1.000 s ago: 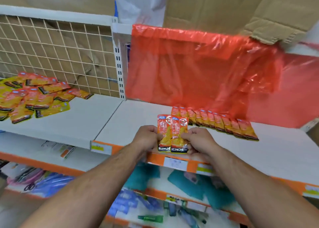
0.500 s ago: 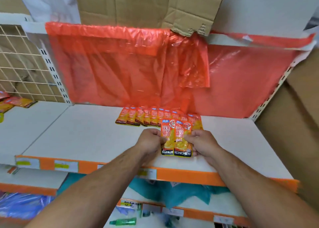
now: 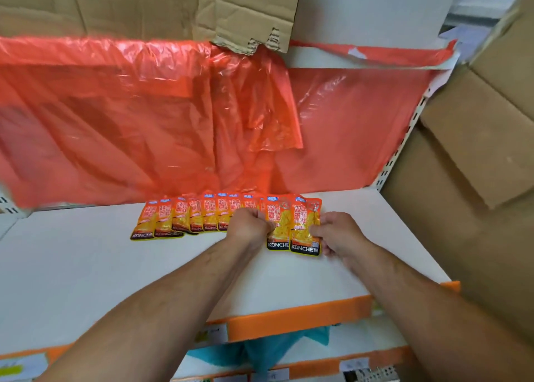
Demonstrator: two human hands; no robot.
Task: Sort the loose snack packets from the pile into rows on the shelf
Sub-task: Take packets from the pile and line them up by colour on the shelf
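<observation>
The row of packets (image 3: 185, 219) lies fanned along the back of the shelf (image 3: 86, 266), under the red plastic sheet (image 3: 144, 115). A second ago the two hands held their load out at the shelf's front lip, opposite the row's left end. It has since travelled back and across.

At the row's right end, the left hand (image 3: 250, 225) covers the last laid packets, its grip pinched on the left edge of the pair of packets (image 3: 291, 225). The pair now sits against the row's right end, overlapping side by side with labels facing up. Its lower edges reach a little nearer the front than the row's do. Whether it already rests on the shelf I cannot tell.

Just right of the pair, the right hand (image 3: 336, 234) has its grip pinched on the right packet's edge.

For the task, this looks like the placing step nearly done: two more packets join the row once both grips let go. They may need a nudge back into line. The pile itself is out of view.
</observation>
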